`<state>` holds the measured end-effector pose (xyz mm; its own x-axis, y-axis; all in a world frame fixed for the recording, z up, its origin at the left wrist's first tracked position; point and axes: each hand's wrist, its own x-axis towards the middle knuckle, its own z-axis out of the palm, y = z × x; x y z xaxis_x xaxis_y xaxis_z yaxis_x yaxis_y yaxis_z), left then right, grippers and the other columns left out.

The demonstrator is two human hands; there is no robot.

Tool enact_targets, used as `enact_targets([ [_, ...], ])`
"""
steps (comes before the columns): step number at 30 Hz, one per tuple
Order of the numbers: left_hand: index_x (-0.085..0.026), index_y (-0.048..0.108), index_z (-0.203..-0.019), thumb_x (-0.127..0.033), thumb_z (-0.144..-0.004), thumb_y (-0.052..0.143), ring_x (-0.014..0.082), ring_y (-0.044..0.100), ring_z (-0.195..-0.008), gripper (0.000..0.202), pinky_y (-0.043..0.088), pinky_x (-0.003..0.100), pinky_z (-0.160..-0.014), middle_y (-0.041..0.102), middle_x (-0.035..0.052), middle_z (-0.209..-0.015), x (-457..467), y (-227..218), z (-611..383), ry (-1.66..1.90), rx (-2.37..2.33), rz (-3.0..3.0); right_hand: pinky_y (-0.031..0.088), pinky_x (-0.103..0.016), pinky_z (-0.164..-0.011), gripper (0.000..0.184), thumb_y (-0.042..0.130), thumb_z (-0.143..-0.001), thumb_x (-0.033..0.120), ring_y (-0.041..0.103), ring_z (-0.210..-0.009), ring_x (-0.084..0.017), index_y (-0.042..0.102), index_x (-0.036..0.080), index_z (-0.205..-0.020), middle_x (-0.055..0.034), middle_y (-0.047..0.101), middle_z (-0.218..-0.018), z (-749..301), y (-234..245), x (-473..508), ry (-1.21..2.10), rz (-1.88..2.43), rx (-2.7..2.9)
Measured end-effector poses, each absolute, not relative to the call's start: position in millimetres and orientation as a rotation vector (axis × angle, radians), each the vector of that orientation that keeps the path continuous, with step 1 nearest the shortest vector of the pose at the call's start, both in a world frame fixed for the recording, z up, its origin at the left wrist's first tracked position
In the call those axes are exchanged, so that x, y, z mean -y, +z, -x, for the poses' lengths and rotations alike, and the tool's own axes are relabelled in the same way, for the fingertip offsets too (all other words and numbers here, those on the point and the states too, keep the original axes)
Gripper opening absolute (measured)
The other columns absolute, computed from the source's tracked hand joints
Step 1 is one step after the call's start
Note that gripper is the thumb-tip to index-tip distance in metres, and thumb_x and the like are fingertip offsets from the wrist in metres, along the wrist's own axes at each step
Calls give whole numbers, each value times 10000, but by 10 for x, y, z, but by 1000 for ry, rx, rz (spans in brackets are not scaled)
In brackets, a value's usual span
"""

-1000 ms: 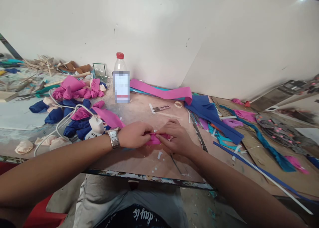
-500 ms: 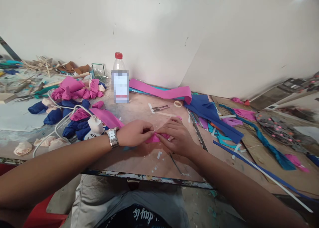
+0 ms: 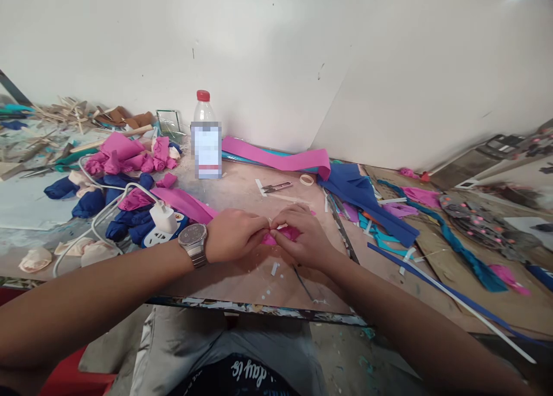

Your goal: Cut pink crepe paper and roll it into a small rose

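Note:
Both of my hands meet at the middle of the wooden table (image 3: 242, 275), pinching a small pink cloth piece (image 3: 288, 233) between them. My left hand (image 3: 235, 234), with a metal watch (image 3: 194, 244) on its wrist, has its fingers curled and pressed onto the cloth's left end. My right hand (image 3: 302, 237) is closed over the cloth's right side and hides most of it. Small white scraps (image 3: 273, 269) lie just in front of the hands.
A clear bottle (image 3: 206, 139) with a red cap stands behind the hands. Pink and blue rolled cloth pieces (image 3: 121, 177), a white charger with cable (image 3: 163, 217) and cream pieces (image 3: 37, 259) lie left. A pink strip (image 3: 280, 159), blue fabric (image 3: 367, 200), a tape ring (image 3: 307, 180) lie behind and right.
My hands have drawn closer together over the pink cloth, so less of it shows. My left wrist has turned, bringing the watch face up.

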<state>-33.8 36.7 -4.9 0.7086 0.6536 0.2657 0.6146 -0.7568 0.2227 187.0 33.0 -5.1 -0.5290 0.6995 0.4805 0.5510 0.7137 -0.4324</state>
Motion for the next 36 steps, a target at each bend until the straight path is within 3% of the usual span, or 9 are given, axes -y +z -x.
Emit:
enact_targets([
  [10, -214, 668, -1038, -348, -1056, 403, 201, 689, -809, 298, 390, 316, -663, 754, 38, -917, -339, -25, 312, 434, -1040, -2812, 335, -448, -970, 78, 571, -866, 181, 588, -955, -231, 607, 217, -807, -20, 696, -862, -1837, -61, -307, 423, 1033, 2276],
  [19, -232, 700, -1039, -378, -1046, 424, 215, 690, -807, 312, 345, 312, -641, 762, 41, -892, -361, -69, 318, 468, -1111, -2678, 381, -426, -946, 89, 624, -914, 277, 604, -941, -234, 661, 219, -857, -39, 702, -871, -1876, -75, -334, 382, 993, 2279],
  [26, -215, 704, -954, -307, -978, 492, 210, 665, -756, 232, 339, 313, -644, 742, 37, -819, -336, 8, 319, 487, -1097, -2583, 397, -415, -910, 91, 570, -899, 220, 595, -898, -220, 609, 211, -817, -36, 682, -838, -1870, -62, -338, 392, 968, 2279],
  [36, -203, 707, -862, -269, -936, 523, 183, 615, -694, 209, 336, 295, -648, 721, 29, -754, -355, 46, 329, 522, -1099, -2480, 405, -377, -806, 129, 580, -941, 269, 603, -765, -186, 651, 208, -852, -24, 701, -799, -1905, -49, -358, 418, 918, 2306],
])
